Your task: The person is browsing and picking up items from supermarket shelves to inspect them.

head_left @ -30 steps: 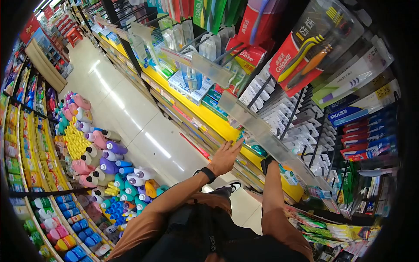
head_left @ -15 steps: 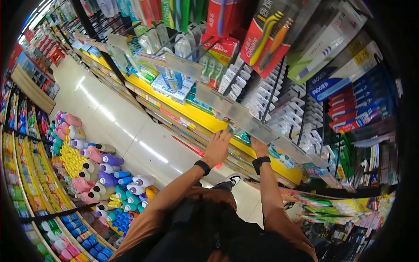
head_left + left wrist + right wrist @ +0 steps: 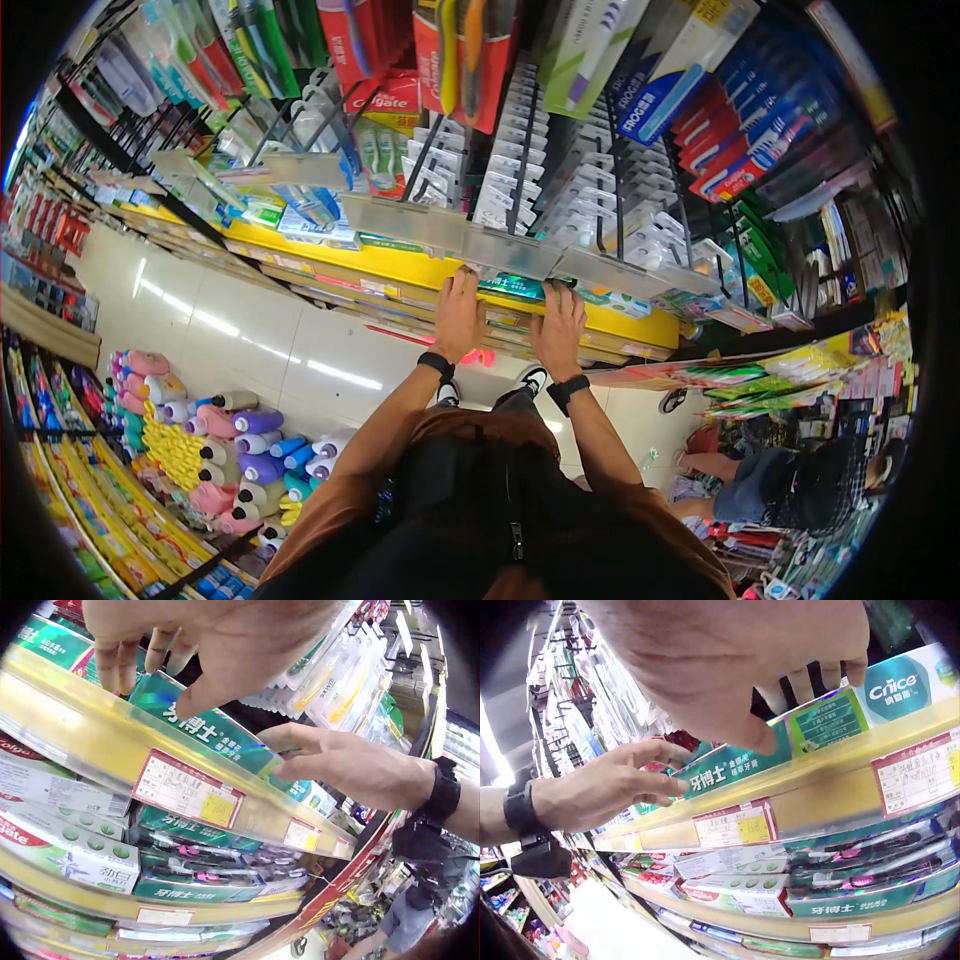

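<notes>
A green toothpaste box [image 3: 512, 286] lies lengthwise along the front of the yellow shelf, between my two hands. My left hand [image 3: 460, 318] holds its left end; in the left wrist view the thumb is against the front face and the fingers [image 3: 124, 669] bend down at the end. At the other end is my right hand [image 3: 560, 328], its thumb on the front in the right wrist view, its fingers [image 3: 810, 681] reaching over behind. Beside that end stands a Cnice toothpaste box [image 3: 904, 686].
Toothbrush packs [image 3: 470, 60] hang on hooks above, behind clear plastic label strips [image 3: 405, 222]. Price tags [image 3: 187, 789] line the yellow shelf edge [image 3: 350, 265], with more toothpaste boxes [image 3: 67, 832] below. Bottles [image 3: 240, 450] stand on the floor behind left. Another person [image 3: 780, 480] is at right.
The head view has swung right, so the shelf lies more squarely ahead. Both hands have settled at the box's two ends; earlier the left was spread flat and the right partly hidden.
</notes>
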`<act>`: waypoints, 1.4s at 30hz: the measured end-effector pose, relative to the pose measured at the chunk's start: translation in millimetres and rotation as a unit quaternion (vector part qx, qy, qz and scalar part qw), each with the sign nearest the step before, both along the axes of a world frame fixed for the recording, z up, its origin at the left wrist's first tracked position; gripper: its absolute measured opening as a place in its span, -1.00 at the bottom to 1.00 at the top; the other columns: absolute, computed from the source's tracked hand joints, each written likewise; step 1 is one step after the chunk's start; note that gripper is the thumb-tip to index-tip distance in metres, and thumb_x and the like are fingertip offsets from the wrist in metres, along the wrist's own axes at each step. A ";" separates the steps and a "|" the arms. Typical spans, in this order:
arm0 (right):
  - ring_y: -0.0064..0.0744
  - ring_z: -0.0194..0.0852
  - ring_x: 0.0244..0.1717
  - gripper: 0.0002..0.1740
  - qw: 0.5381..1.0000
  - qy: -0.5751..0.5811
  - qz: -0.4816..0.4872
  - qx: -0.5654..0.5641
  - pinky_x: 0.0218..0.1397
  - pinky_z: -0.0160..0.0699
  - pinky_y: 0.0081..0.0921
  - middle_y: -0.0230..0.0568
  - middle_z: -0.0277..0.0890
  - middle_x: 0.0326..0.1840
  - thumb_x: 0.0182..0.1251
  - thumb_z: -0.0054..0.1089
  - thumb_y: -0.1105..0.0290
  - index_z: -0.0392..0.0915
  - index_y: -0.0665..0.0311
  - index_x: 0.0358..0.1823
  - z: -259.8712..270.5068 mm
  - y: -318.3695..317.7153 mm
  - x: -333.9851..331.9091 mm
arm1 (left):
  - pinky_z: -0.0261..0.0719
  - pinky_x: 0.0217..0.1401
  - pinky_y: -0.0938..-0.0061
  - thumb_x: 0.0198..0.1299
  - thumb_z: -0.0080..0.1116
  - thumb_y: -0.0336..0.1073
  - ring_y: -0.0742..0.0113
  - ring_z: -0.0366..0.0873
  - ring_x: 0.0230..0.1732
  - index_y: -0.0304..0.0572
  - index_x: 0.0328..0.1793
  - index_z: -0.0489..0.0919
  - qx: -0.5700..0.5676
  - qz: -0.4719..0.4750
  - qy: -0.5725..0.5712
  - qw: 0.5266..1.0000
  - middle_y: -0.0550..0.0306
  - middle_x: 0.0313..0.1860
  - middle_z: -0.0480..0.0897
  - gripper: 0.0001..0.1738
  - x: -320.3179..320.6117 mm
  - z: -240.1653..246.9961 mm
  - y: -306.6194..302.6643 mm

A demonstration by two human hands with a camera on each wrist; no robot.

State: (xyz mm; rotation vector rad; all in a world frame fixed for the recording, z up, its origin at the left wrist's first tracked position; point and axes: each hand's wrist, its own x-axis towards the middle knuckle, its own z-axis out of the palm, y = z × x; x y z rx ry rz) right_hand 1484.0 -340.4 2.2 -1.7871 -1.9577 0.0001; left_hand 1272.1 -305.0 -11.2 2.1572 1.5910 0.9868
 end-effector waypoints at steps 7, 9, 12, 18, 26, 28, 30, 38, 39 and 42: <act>0.16 0.31 0.38 -0.43 1.000 -0.003 -0.026 0.010 0.48 0.25 0.13 -0.07 0.44 0.37 0.11 0.51 0.52 0.65 0.16 0.22 2.0 4.1 8.1 | 0.47 0.47 -0.06 0.11 0.40 -0.60 -0.36 0.42 0.37 -0.32 0.25 0.55 -0.054 -0.006 -0.032 0.998 -0.28 0.45 0.44 -0.47 -10.1 7.9 11.3; 0.15 0.30 0.42 -0.47 1.000 0.020 -0.022 0.003 0.50 0.26 0.09 -0.10 0.44 0.41 0.10 0.54 0.52 0.67 0.13 0.15 10.3 -2.7 9.6 | 0.46 0.47 -0.05 0.09 0.42 -0.61 -0.36 0.41 0.41 -0.28 0.23 0.56 -0.066 -0.003 -0.041 0.997 -0.26 0.47 0.45 -0.46 -19.0 16.8 -1.3; 0.12 0.38 0.41 -0.46 0.990 0.137 0.027 0.018 0.50 0.35 0.00 -0.11 0.49 0.36 0.04 0.63 0.53 0.67 0.14 0.11 27.0 -22.1 5.9 | 0.54 0.41 0.01 0.10 0.47 -0.59 -0.35 0.50 0.35 -0.22 0.20 0.56 -0.028 -0.021 -0.101 0.994 -0.19 0.41 0.55 -0.48 -35.9 22.8 -32.1; 0.05 0.55 0.25 -0.38 0.974 0.217 0.067 -0.005 0.36 0.52 -0.15 -0.08 0.60 0.17 0.01 0.71 0.57 0.57 0.26 0.12 75.0 -59.4 2.2 | 0.67 0.32 0.35 0.18 0.56 -0.60 0.20 0.71 0.27 -0.24 0.31 0.53 -0.235 -0.042 -0.405 0.883 0.03 0.30 0.66 -0.41 -60.1 30.2 -80.8; 0.02 0.55 0.22 -0.43 0.965 0.237 0.096 0.058 0.37 0.50 -0.13 -0.08 0.63 0.09 0.02 0.54 0.72 0.56 0.24 0.09 97.8 -73.5 -5.5 | 0.64 0.40 0.25 0.08 0.60 -0.58 0.02 0.63 0.34 -0.13 0.40 0.71 -0.148 -0.091 -0.185 0.967 -0.06 0.34 0.56 -0.32 -61.0 76.9 -81.2; 0.10 0.49 0.28 -0.43 0.961 0.244 0.120 0.044 0.42 0.45 -0.05 -0.07 0.61 0.14 0.00 0.42 0.75 0.54 0.23 0.10 99.6 -78.8 -3.2 | 0.59 0.41 0.14 0.02 0.56 -0.58 -0.15 0.57 0.33 -0.10 0.34 0.76 -0.078 -0.073 -0.167 0.980 -0.13 0.33 0.55 -0.34 -59.7 75.6 -79.4; 0.11 0.46 0.30 -0.41 0.961 0.252 0.109 0.035 0.44 0.42 -0.05 -0.08 0.58 0.18 -0.02 0.41 0.75 0.53 0.21 0.09 93.1 -84.3 0.9 | 0.58 0.43 0.13 0.00 0.57 -0.57 -0.15 0.58 0.33 -0.08 0.30 0.80 -0.084 -0.071 -0.178 0.978 -0.10 0.32 0.58 -0.36 -54.4 74.5 -81.8; 0.00 0.40 0.43 -0.33 0.999 0.016 -0.021 -0.027 0.61 0.09 0.15 -0.24 0.57 0.30 0.04 0.63 0.46 0.65 0.05 0.27 87.5 -96.1 20.1 | 0.64 0.37 0.10 0.12 0.59 -0.33 -0.13 0.61 0.34 -0.02 0.31 0.78 -0.096 -0.104 -0.094 0.985 0.02 0.29 0.65 -0.44 16.0 49.8 -66.4; -0.02 0.41 0.42 -0.29 0.999 -0.005 -0.029 -0.031 0.62 0.08 0.11 -0.27 0.60 0.29 0.01 0.69 0.41 0.69 0.00 0.30 85.5 -96.9 24.7 | 0.63 0.40 0.08 0.15 0.58 -0.32 -0.16 0.59 0.37 -0.02 0.37 0.74 -0.123 -0.132 -0.085 0.980 -0.02 0.32 0.63 -0.41 31.7 47.7 -61.7; -0.08 0.46 0.41 -0.36 0.997 -0.032 -0.066 -0.037 0.62 0.10 0.08 -0.34 0.68 0.20 0.03 0.69 0.39 0.77 -0.05 0.24 60.6 -81.7 65.3 | 0.59 0.46 0.07 0.19 0.56 -0.34 -0.23 0.55 0.43 -0.06 0.47 0.65 -0.135 -0.161 -0.116 0.971 -0.13 0.40 0.58 -0.33 73.0 43.6 -56.0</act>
